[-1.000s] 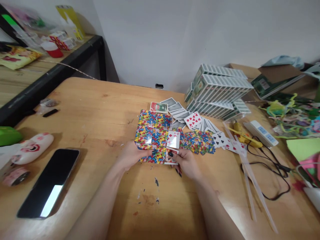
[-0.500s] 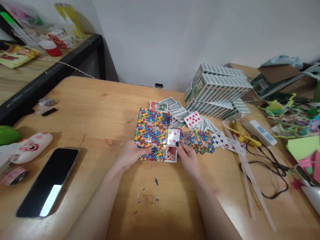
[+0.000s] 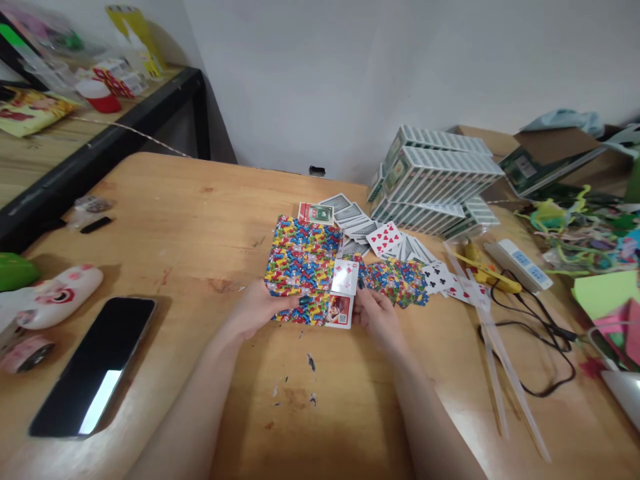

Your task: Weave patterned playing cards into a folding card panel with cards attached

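My left hand [image 3: 253, 310] grips the lower left edge of a brightly patterned panel [image 3: 300, 253], thumb on top and fingers hidden underneath. The panel looks made of playing cards laid edge to edge. At its right side, a diamond card [image 3: 345, 277] lies face up above a red picture card with a printed code [image 3: 339, 311]. My right hand [image 3: 377, 313] is closed at the right edge of these two cards; its fingertips are partly hidden. Beside it, patterned cards [image 3: 397, 280] lie overlapping on the table, next to face-up club cards [image 3: 437, 278].
Behind the panel are a card box [image 3: 316, 213], grey-backed cards [image 3: 350, 217] and a heart card [image 3: 384, 239]. Striped boxes [image 3: 440, 177] stand stacked at the back right. A power strip [image 3: 520, 265] and clear sticks [image 3: 500, 360] lie right; a phone [image 3: 95, 367] lies left.
My right thumb has slid off the face of the diamond card to its right edge. The panel has shifted slightly left, with my left hand still on it.
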A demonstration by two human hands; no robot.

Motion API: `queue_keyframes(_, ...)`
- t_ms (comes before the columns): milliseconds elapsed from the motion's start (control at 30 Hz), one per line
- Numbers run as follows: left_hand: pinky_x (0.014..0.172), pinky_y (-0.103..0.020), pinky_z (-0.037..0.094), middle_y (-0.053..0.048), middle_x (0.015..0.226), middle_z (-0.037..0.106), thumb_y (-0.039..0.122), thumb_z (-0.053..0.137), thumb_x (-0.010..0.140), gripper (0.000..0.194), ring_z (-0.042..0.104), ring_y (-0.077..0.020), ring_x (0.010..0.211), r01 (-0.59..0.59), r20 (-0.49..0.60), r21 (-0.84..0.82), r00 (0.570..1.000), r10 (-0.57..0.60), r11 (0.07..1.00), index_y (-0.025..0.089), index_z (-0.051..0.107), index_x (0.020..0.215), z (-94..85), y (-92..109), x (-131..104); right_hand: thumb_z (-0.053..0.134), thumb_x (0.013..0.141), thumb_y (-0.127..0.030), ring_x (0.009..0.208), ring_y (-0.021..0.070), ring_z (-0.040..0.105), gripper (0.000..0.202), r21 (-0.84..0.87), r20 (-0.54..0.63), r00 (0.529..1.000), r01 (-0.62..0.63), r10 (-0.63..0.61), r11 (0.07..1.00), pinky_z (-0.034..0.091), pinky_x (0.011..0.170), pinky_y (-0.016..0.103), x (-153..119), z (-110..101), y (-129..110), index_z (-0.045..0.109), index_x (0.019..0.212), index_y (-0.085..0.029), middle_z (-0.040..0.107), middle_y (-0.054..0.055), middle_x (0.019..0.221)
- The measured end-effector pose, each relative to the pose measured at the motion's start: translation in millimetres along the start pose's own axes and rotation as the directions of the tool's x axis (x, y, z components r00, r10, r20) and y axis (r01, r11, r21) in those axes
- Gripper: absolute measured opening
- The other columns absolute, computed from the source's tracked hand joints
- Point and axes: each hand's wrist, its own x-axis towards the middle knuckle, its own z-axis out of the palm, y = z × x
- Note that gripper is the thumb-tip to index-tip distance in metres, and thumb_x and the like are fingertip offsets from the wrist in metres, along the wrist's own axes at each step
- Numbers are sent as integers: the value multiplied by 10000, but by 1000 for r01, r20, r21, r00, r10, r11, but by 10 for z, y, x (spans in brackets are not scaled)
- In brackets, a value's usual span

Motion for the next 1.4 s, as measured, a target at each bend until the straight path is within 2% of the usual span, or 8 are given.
queue_keyframes(200, 770, -360, 489, -79, 962, 686, 306, 751, 502, 415, 631, -257, 875, -17, 13, -64, 1000, 18, 998, 138, 673, 874, 102, 15, -15, 720, 598, -359, 632, 164, 614, 259, -60, 39, 998, 61, -58, 996, 474, 628, 278, -21, 76, -14, 636, 778, -192, 684, 4, 741)
queue_keyframes(333, 771, -357, 489, -56, 926, 698, 312, 766, 472, 402, 623, -260, 891, -22, -26, -109, 999, 19, 994, 150, 678, 829, 166, 0, -5, 739, 568, -313, 627, 179, 615, 247, 24, 24, 999, 24, -25, 999, 476, 618, 295, -8, 59, -1, 645, 750, -174, 695, 32, 752)
queue_keyframes(600, 783, -360, 486, -43, 895, 704, 286, 767, 488, 416, 628, -242, 872, -29, 8, -250, 999, 32, 968, 152, 671, 869, 231, -16, 9, 743, 553, -276, 581, 177, 611, 243, 131, -30, 999, -10, 15, 991, 468, 556, 290, 0, 56, -10, 663, 759, -174, 696, 29, 715)
queue_keyframes(700, 783, -365, 486, -44, 887, 705, 289, 770, 484, 432, 629, -246, 871, -20, 19, -271, 999, 26, 962, 152, 670, 881, 210, -11, 4, 739, 558, -307, 576, 168, 597, 247, 37, -44, 999, 11, -9, 999, 463, 556, 284, 12, 27, -3, 647, 743, -172, 687, 28, 704)
queue_keyframes(867, 788, -375, 488, -63, 913, 700, 268, 762, 501, 401, 629, -251, 871, -33, -36, -266, 999, 24, 963, 138, 672, 870, 169, -38, 11, 737, 568, -316, 559, 129, 557, 204, -176, -99, 982, 141, -160, 974, 431, 534, 234, 39, -29, 6, 607, 632, -173, 650, 5, 636)
queue_keyframes(1033, 777, -379, 491, -68, 918, 699, 251, 755, 510, 402, 637, -251, 844, -20, -28, -195, 1000, 14, 981, 138, 674, 887, 169, -49, 16, 661, 673, -371, 542, 135, 581, 239, 73, -121, 988, 102, -92, 992, 432, 475, 233, 31, -6, -36, 639, 810, -176, 664, 11, 682)
queue_keyframes(1167, 797, -388, 485, -59, 902, 703, 259, 756, 510, 434, 629, -258, 875, -11, 22, -250, 1000, 17, 968, 148, 668, 921, 154, -20, 6, 695, 648, -330, 499, 133, 589, 194, 232, -81, 997, 19, 0, 972, 455, 470, 238, 7, -2, -98, 636, 720, -159, 664, 13, 626)
queue_keyframes(1400, 802, -381, 481, -49, 847, 713, 262, 770, 484, 445, 619, -266, 911, 44, 76, -282, 997, -23, 958, 171, 678, 910, 118, 40, -18, 711, 636, -271, 521, 126, 611, 168, 320, -40, 998, -32, 48, 947, 479, 513, 224, 4, -53, -127, 606, 588, -149, 679, 30, 619)
